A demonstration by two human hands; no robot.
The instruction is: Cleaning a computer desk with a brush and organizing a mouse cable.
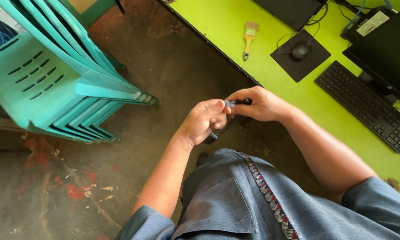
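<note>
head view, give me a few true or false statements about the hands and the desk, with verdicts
1. Both hands, left hand and right hand, meet on a small dark object. True.
2. The paintbrush is in the right hand. False: it lies on the green desk, untouched.
3. The mouse sits on a dark mouse pad. True.
4. The stacked chairs are red. False: they are teal.
5. The keyboard rests on the person's lap. False: it lies on the desk, in front of the monitor.
</note>
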